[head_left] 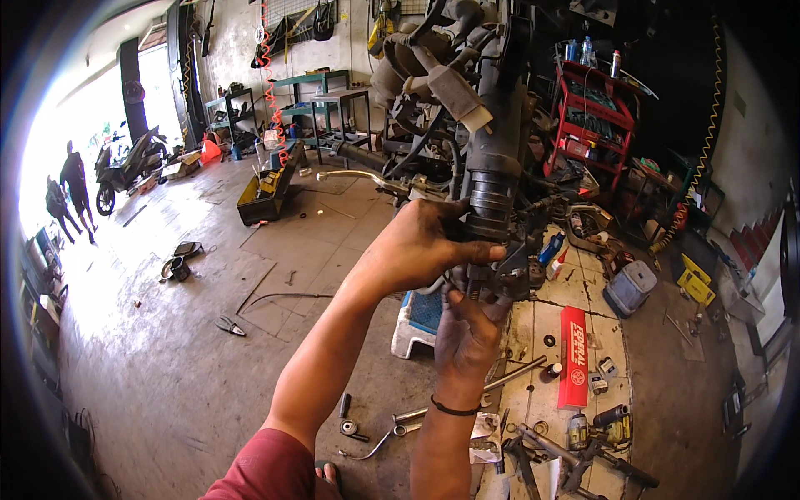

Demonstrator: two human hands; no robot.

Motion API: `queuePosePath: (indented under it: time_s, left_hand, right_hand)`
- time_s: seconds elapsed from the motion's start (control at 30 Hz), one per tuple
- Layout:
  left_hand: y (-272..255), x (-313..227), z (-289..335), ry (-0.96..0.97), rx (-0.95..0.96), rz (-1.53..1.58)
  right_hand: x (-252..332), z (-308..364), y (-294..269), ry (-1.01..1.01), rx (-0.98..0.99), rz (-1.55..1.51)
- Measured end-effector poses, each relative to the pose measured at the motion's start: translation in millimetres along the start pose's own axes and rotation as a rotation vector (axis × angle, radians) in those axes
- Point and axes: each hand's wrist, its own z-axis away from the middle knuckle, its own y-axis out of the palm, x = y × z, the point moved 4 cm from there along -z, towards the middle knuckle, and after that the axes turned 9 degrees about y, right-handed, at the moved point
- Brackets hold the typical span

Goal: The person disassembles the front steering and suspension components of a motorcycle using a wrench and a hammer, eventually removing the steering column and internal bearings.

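Head view: both hands (442, 283) grip black ribbed motorcycle part (493, 196); stool (419, 321) below.

right hand (468, 327): fingertips hidden behind engine assembly (492, 167) | assembly top: cut by frame edge | floor tools (550, 450): partly cropped below

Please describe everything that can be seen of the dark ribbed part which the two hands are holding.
The ribbed part is a dark, dusty sleeve, seemingly rubber or plastic, with ridges around it. It stands nearly upright on the raised machine assembly, smooth above the ridges, where a grey hose passes. The left hand grips its lower end from the side, fingers pointing right. The right hand reaches up from below to the metal pieces under it. Its lower end is hidden by the fingers.
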Motion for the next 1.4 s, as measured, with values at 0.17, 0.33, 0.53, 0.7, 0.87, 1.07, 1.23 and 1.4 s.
queuePosePath:
  time_s: [0.17, 0.33, 0.53, 0.7, 0.87, 1.07, 1.23, 1.4]
  left_hand:
    - [-2.6, -4.1, 2.1, -0.059, 0.011, -0.033]
    - [1.9, -3.1, 0.3, -0.024, 0.033, 0.055]
    - [-2.1, -6.6, 1.9, -0.020, 0.044, -0.024]
    - [0.1, -5.4, 1.9, -0.021, 0.031, 0.042]
    - [-1.0, -6.4, 2.9, -0.082, 0.025, 0.094]
    - [3.0, -4.7, 0.1, -0.059, 0.009, 0.071]
    - [-0.2, -9.6, 2.9, -0.106, -0.010, 0.022]
    - [0.2, -10.5, 2.3, -0.042, -0.007, 0.020]
  right_hand:
    - [0.7, -0.1, -6.6, 0.268, 0.108, -0.322]
    - [-4.1, 4.0, 8.0, 0.063, -0.120, 0.007]
    - [-1.8, 8.8, 15.7, 0.317, 0.026, -0.388]
    - [5.2, 3.5, 1.7, -0.003, -0.173, -0.150]
    - [6.7, 1.2, 9.7, 0.370, 0.011, -0.299]
    - [6.7, 4.7, 11.1, -0.036, -0.174, 0.026]
    - [4.5, 5.8, 2.0, 0.302, -0.089, -0.362]
    - [5.5, 4.5, 15.7, -0.028, -0.143, -0.133]
